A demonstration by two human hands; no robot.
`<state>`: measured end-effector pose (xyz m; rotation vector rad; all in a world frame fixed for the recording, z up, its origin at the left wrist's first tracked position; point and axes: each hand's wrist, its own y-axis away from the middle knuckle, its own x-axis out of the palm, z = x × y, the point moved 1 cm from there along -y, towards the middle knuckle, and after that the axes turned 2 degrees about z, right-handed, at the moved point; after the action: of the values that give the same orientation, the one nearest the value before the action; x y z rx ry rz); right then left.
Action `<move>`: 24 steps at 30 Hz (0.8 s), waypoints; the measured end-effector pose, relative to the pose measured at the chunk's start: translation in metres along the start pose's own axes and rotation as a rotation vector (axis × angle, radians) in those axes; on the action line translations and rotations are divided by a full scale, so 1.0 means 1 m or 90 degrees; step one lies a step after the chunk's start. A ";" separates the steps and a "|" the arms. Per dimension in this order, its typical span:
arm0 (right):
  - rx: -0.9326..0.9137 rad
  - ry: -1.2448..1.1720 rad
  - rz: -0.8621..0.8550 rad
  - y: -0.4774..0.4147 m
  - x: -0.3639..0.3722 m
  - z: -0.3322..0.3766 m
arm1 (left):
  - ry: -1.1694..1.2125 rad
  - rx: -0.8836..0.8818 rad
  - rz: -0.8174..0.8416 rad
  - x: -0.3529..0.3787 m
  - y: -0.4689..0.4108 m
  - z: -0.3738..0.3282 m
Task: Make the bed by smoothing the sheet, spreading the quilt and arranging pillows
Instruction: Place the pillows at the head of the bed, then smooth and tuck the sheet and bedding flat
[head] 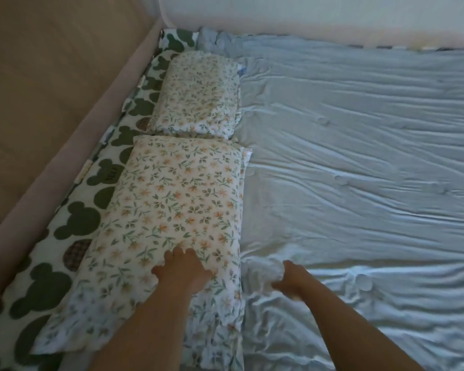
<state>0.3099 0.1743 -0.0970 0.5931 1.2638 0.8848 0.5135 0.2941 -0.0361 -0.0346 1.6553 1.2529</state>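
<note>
Your left hand [182, 269] lies flat on the near end of the near pillow [172, 204], fingers spread and released, the tips pressing into the cover. Your right hand [289, 279] sits just beside that pillow's right edge, over bunched pale fabric where the quilt [359, 162] meets it. It is blurred, so you cannot tell whether it grasps the cloth or only rests there. The near pillow wears a white cover printed with small orange flowers and green leaves, and its loose open end trails toward you. It lies lengthwise along the left side of the bed, on a white sheet [75, 226] patterned with dark green mouse-head shapes, a few of them plaid. One green shape carries small dark lettering, too small to read surely. The pale blue quilt covers the rest of the bed to your right, creased in long ripples. Beyond the near pillow, touching it end to end, lies the far pillow [201, 92] in the same floral print. A padded beige rail [51, 145] borders the left side.
</note>
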 end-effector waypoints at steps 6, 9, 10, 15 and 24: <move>-0.046 0.056 -0.084 0.093 -0.045 -0.061 | 0.006 0.043 -0.054 0.000 0.108 -0.051; -0.056 0.040 -0.102 0.137 -0.068 -0.084 | 0.003 0.060 -0.089 -0.008 0.155 -0.073; -0.062 0.026 -0.117 0.158 -0.079 -0.095 | 0.004 0.072 -0.104 -0.012 0.176 -0.083; -0.078 -0.029 -0.206 0.254 -0.135 -0.145 | 0.020 0.139 -0.193 -0.043 0.270 -0.123; -0.077 -0.110 -0.373 0.377 -0.206 -0.199 | 0.033 0.258 -0.283 -0.093 0.365 -0.175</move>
<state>0.0158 0.1936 0.2741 0.1751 1.1284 0.4047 0.2393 0.2865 0.2753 -0.1779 1.7948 0.5778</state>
